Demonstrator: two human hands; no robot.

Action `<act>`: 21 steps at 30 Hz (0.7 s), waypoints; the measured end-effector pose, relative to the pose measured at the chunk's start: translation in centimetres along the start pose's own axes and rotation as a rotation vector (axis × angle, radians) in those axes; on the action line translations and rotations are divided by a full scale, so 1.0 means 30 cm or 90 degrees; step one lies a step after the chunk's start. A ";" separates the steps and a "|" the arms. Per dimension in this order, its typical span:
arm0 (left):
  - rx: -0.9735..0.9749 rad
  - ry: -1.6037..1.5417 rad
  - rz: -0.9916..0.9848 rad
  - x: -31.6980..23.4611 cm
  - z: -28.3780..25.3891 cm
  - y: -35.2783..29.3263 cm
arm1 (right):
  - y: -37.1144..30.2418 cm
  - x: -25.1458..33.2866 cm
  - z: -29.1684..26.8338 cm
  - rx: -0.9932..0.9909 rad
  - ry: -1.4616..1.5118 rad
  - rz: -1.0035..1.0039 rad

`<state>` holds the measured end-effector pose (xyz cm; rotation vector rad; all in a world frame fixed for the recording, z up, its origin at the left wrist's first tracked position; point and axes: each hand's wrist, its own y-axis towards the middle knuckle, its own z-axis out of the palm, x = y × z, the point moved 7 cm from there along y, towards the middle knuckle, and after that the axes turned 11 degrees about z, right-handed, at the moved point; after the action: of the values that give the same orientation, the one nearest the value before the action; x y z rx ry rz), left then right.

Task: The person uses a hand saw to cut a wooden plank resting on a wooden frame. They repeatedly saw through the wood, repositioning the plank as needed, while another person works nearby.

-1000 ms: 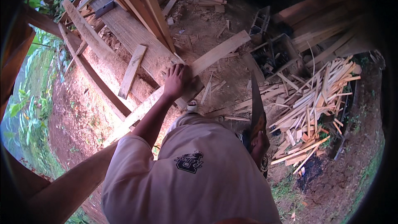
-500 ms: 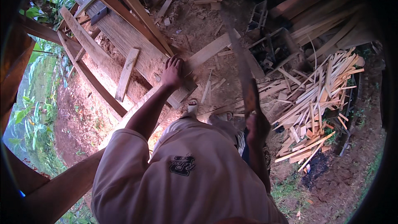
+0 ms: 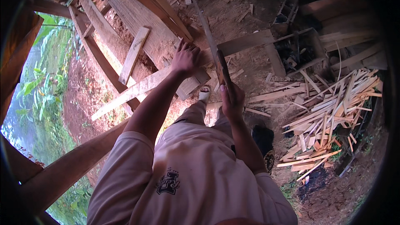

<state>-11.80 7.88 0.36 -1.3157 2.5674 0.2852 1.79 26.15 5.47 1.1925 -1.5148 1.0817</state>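
My left hand [image 3: 186,58] lies flat, fingers spread, on a long pale plank [image 3: 137,89] that runs from the lower left up to the right across the dirt. My right hand [image 3: 232,100] is shut on the handle of a long machete [image 3: 208,37]. Its thin blade points up and away, just to the right of my left hand and over the plank. My foot in a pale shoe [image 3: 204,95] stands beside the plank, below both hands.
A heap of split wood strips [image 3: 329,116] lies at the right. Behind it sits a dark wooden crate [image 3: 300,50]. Broad boards [image 3: 137,21] and beams lean at the upper left, a thick post [image 3: 62,171] at the lower left, green plants beyond.
My right hand has swung the machete from low at my right side up and forward, so the blade is now over the plank. My left hand has stayed on the plank.
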 end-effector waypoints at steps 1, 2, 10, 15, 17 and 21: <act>-0.027 -0.011 0.008 0.004 0.013 0.005 | 0.004 -0.010 0.004 0.003 0.004 0.009; -0.054 -0.020 0.016 0.009 0.026 0.006 | 0.002 -0.014 0.008 0.002 -0.010 0.005; -0.012 0.003 -0.025 -0.014 0.028 0.028 | -0.020 -0.023 0.017 -0.002 -0.056 0.041; -0.019 0.000 -0.035 -0.024 0.008 0.027 | -0.038 -0.032 0.013 -0.014 -0.122 -0.023; -0.010 0.006 -0.044 -0.022 0.009 0.028 | -0.044 -0.033 0.014 -0.022 -0.117 -0.013; -0.003 0.000 -0.048 -0.022 0.004 0.030 | -0.062 -0.032 0.016 -0.024 -0.062 0.041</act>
<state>-12.13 8.94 0.50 -1.4109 2.5116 0.2772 3.67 25.60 4.62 1.1917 -1.6513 1.0463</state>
